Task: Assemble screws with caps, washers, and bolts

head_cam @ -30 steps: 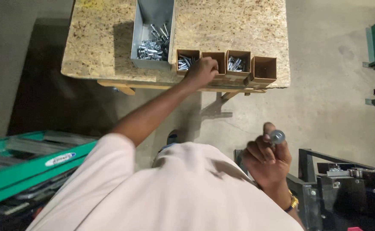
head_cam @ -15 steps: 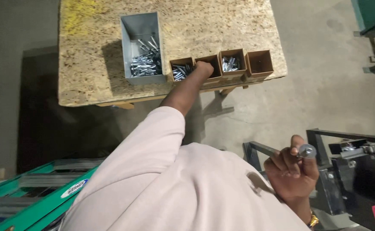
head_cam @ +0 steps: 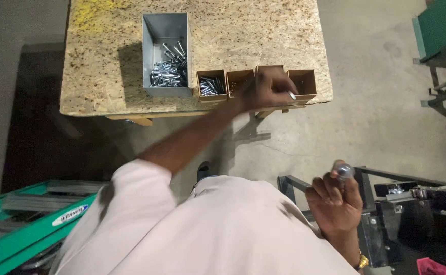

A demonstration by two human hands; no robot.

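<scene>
Counter, speckled chipboard top, lies ahead of both hands; concrete floor below it. Green ladder well off to the left of the left arm. Dark metal frame just right of the right hand.

Grey metal bin on the counter, left of the left hand, holds a heap of bright bolts. Row of small cardboard boxes sits along the counter's near edge, running from just beside the bin to under the left hand. Leftmost box holds dark screws.

Left hand reaches out over the row, covering the third box. Its grip is closed narrow on a small pale fastener, which pokes out at the fingertips on the right side of the hand; blurred, so its kind is unsure, possibly a short bolt.

Right hand is held close to the body, well apart from the counter. Grip pinched shut on a small round silver piece, which sits at the top of the fingers, above the knuckles.
</scene>
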